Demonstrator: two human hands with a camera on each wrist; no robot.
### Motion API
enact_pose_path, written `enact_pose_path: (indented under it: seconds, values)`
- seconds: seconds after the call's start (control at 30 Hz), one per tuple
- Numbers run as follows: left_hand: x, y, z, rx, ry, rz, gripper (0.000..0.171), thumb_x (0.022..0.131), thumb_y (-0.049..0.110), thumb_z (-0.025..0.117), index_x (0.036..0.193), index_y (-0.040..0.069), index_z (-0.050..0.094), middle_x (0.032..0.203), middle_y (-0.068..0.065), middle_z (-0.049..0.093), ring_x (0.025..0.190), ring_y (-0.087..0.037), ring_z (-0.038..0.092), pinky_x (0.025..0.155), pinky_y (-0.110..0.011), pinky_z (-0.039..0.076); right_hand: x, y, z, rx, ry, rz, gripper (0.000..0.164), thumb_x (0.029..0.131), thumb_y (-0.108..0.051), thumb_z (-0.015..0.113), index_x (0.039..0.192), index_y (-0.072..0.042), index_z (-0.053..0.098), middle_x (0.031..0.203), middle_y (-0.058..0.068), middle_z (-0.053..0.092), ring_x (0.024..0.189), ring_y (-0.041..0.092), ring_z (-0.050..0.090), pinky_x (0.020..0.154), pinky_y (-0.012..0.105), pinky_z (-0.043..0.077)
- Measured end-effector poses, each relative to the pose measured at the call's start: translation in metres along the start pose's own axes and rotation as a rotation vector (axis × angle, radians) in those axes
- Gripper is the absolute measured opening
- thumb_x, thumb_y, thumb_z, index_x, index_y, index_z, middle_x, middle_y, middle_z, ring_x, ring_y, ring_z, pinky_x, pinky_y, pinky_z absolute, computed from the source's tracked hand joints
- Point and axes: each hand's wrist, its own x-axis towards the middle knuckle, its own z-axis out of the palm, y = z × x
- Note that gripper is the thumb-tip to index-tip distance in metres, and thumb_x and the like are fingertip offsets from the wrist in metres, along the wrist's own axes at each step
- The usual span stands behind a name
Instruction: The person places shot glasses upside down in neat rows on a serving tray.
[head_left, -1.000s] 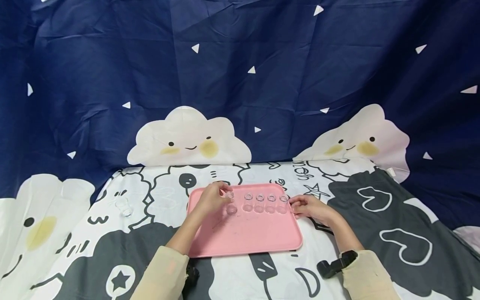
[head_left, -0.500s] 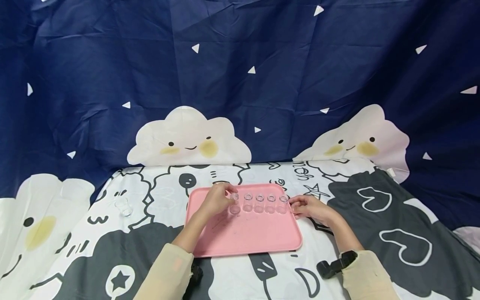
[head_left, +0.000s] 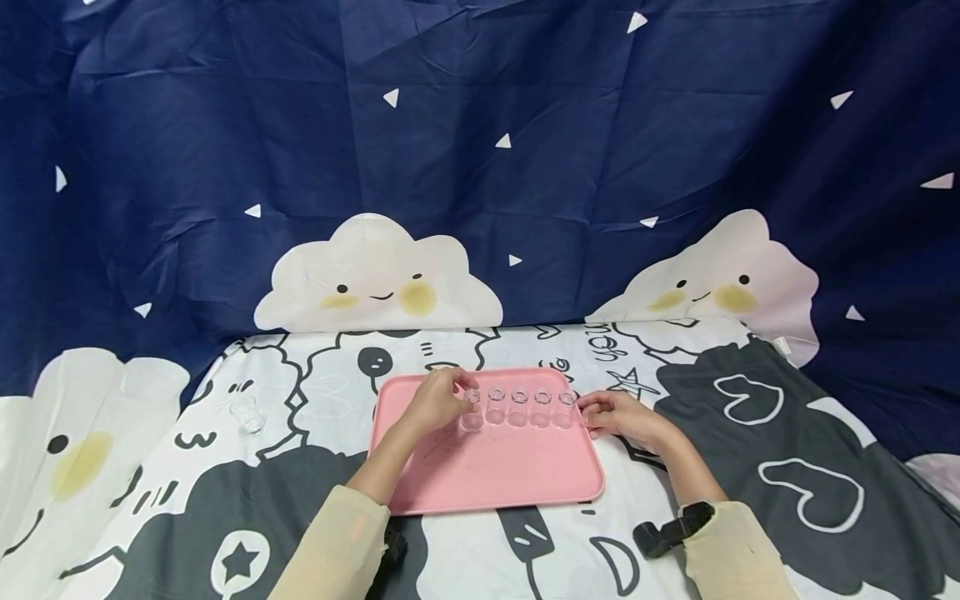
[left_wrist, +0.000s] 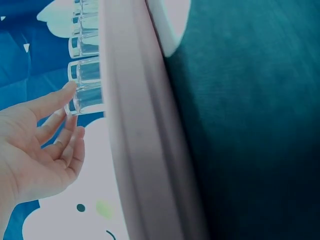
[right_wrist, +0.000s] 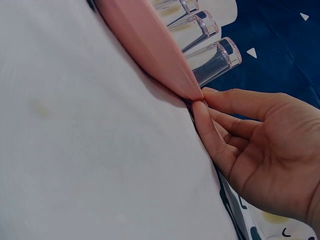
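Note:
My left hand holds a small clear cup by its upper part, thumb and fingertips at its end. That cup stands on the pink tray at the left end of a row of several matching clear cups. In the left wrist view the held cup sits right beside its neighbour. My right hand pinches the tray's right rim, close to the rightmost cup. The right wrist view shows its thumb under the tray edge and a finger above.
Another clear cup lies on its side on the patterned cloth, left of the tray. Behind the cloth hangs a dark blue curtain with clouds and triangles. A black wrist device sits at the right sleeve.
My left hand has slid its cup rightward along the tray, closing the gap to the row. The right hand has stayed at the tray's rim.

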Motion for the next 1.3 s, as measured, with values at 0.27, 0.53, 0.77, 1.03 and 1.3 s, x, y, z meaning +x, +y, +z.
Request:
enact_pose_path:
  seconds: [0.27,0.53,0.77,1.03,1.3]
  values:
    - [0.001,-0.002,0.003,0.01,-0.002,0.003,0.023,0.067,-0.001,0.074,0.088,0.006,0.067,0.087,-0.002,0.064,0.087,-0.025,0.056,0.075,-0.033,0.044,-0.001,0.0,0.0,-0.002,0.002,-0.002,0.042,0.087,-0.001,0.058,0.123,0.014,0.043,0.094,0.013,0.054,0.083,0.017,0.056,0.073,0.033,0.05]
    - [-0.003,-0.002,-0.002,-0.042,-0.036,0.041,0.026,0.067,-0.001,0.072,0.091,0.006,0.066,0.089,-0.002,0.062,0.086,-0.023,0.055,0.075,-0.034,0.044,-0.002,0.0,0.0,0.002,0.006,0.004,0.042,0.087,-0.001,0.058,0.123,0.014,0.043,0.093,0.012,0.054,0.082,0.016,0.056,0.073,0.033,0.05]
    - [-0.008,-0.007,-0.02,-0.062,-0.021,-0.013,0.035,0.07,0.005,0.076,0.103,0.003,0.064,0.101,-0.01,0.061,0.095,-0.029,0.053,0.081,-0.039,0.042,-0.002,-0.002,0.0,-0.001,0.0,-0.002,0.042,0.087,-0.002,0.057,0.123,0.015,0.043,0.092,0.011,0.053,0.082,0.016,0.056,0.073,0.033,0.05]
    - [-0.023,-0.029,-0.058,-0.028,0.073,-0.034,0.036,0.073,0.01,0.076,0.105,0.001,0.062,0.104,-0.015,0.06,0.098,-0.034,0.053,0.082,-0.043,0.041,-0.002,-0.002,0.0,-0.008,-0.006,-0.009,0.041,0.087,-0.001,0.056,0.122,0.015,0.043,0.091,0.011,0.053,0.082,0.016,0.056,0.073,0.033,0.05]
    - [-0.041,-0.062,-0.1,0.008,0.159,-0.052,0.034,0.075,0.008,0.073,0.105,-0.003,0.061,0.105,-0.019,0.06,0.095,-0.036,0.055,0.08,-0.045,0.043,-0.002,-0.001,-0.001,-0.007,-0.005,-0.007,0.041,0.088,-0.001,0.056,0.123,0.015,0.042,0.092,0.011,0.053,0.083,0.016,0.056,0.074,0.033,0.05]
